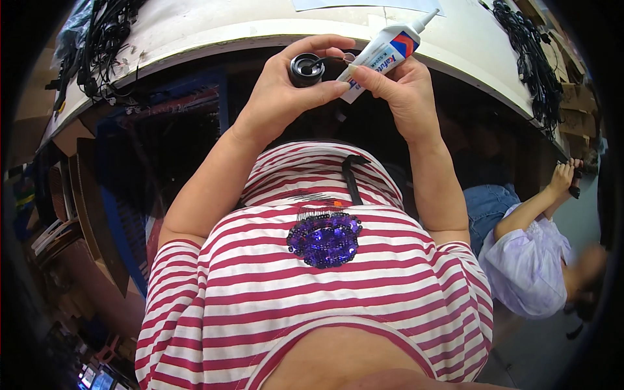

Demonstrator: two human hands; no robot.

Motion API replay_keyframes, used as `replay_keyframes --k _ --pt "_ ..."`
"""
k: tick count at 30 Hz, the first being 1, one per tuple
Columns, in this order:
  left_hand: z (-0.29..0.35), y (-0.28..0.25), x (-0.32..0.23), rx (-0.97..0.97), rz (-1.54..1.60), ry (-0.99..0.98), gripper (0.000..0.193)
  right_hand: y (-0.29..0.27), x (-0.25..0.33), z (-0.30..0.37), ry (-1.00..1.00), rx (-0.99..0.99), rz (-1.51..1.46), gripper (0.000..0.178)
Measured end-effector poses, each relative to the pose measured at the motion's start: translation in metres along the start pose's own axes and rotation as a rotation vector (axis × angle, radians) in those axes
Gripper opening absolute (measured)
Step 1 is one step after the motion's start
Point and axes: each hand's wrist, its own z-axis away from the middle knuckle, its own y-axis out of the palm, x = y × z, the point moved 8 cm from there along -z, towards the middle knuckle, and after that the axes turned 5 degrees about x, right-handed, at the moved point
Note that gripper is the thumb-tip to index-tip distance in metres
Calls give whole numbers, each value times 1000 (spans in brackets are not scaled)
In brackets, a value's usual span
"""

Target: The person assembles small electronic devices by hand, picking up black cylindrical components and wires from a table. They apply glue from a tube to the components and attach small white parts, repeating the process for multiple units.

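Observation:
My left hand [278, 91] is closed around a small black round housing [306, 71], whose hollow end faces up. A thin dark wire [333, 59] runs out of this housing toward the fingers of my right hand. In my right hand [411, 91], a white adhesive tube [390, 51] with blue and red markings is gripped, its narrow nozzle slanting up and to the right. The thumbs of both hands come near each other by the tube's lower end. Whether the wire is also pinched by my right fingers is hard to make out.
Beyond my hands runs a white workbench [240, 25] with a pale sheet [364, 3] on it. Black cable bundles lie at its left [107, 45] and right [530, 62]. Cardboard boxes [575, 110] stand at the right, near a co-worker [530, 260]. A blue frame [117, 195] is at left.

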Motion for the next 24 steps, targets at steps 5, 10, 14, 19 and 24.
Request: replay_keyframes --k 5,10,14,19,24 --pt "3 -5 7 -65 91 35 24 2 -10 2 14 12 -91 26" --pt "0 -23 7 -147 0 40 9 -12 -2 3 -35 -60 -6 24" --pt "-6 -21 -2 -158 -334 127 17 -10 3 1 15 -64 -78 17" --pt "-5 -10 1 -122 -193 -14 14 -3 2 -8 -11 -50 -88 18" --pt "-6 -6 5 -122 -79 -119 18 0 23 -4 -80 -9 43 21"
